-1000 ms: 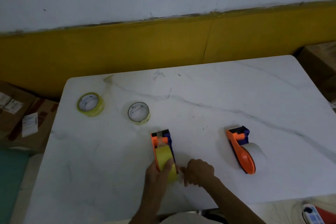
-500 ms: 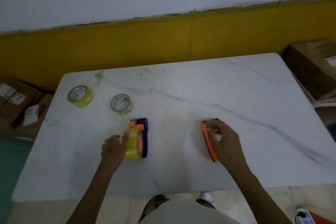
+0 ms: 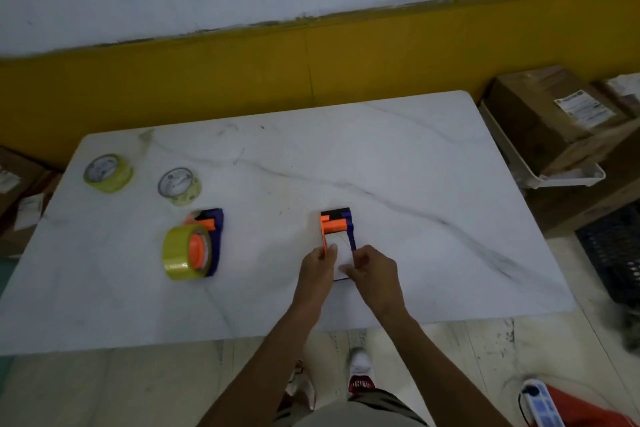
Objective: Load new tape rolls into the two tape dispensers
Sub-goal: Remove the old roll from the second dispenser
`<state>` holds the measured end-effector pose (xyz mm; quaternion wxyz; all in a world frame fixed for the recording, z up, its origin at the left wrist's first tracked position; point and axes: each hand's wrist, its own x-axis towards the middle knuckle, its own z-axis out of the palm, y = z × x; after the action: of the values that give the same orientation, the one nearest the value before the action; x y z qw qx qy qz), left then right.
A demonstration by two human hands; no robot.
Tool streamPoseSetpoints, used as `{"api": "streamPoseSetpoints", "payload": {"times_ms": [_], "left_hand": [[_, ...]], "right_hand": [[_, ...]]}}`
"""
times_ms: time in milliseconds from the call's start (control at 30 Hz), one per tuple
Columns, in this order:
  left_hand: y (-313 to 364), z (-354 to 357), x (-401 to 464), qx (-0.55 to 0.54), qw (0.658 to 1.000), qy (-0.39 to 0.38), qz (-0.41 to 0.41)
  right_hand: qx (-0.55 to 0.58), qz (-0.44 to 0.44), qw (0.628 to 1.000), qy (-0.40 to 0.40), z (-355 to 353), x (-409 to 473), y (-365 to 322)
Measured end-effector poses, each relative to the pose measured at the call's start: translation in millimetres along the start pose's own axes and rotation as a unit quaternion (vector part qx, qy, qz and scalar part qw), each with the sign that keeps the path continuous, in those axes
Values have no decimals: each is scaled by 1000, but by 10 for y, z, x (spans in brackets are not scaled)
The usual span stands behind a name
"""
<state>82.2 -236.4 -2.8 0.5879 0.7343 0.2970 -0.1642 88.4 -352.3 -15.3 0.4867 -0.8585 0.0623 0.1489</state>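
Two orange-and-blue tape dispensers sit on the white marble table. The left dispenser lies on its side with a yellow tape roll on its hub. The right dispenser stands near the table's middle with a pale, near-white roll inside. My left hand grips its orange side and my right hand grips its blue side and rear. Two spare rolls lie at the far left: a yellow roll and a paler roll.
Cardboard boxes and a white tray stand off the table's right edge, with a dark crate below. More boxes sit on the floor at the left. A power strip lies on the floor at the bottom right.
My left hand let go of the left dispenser, which now lies on its side, and moved over to the right dispenser. Both hands now hold the right dispenser.
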Motion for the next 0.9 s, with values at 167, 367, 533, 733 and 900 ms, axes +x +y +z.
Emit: {"api": "streamPoseSetpoints", "payload": {"times_ms": [167, 367, 533, 733, 900], "left_hand": [[209, -105, 67, 43, 996, 64, 40], [151, -71, 82, 43, 997, 56, 31], [7, -194, 51, 58, 998, 21, 8], [273, -1085, 191, -36, 989, 56, 132], [368, -2404, 568, -118, 974, 113, 160]], "right_hand": [[19, 19, 999, 40, -288, 95, -59], [16, -28, 994, 100, -778, 151, -296], [55, -67, 995, 49, -673, 210, -623], [60, -102, 993, -27, -65, 402, -1142], [44, -109, 991, -58, 630, 807, -1534]]}}
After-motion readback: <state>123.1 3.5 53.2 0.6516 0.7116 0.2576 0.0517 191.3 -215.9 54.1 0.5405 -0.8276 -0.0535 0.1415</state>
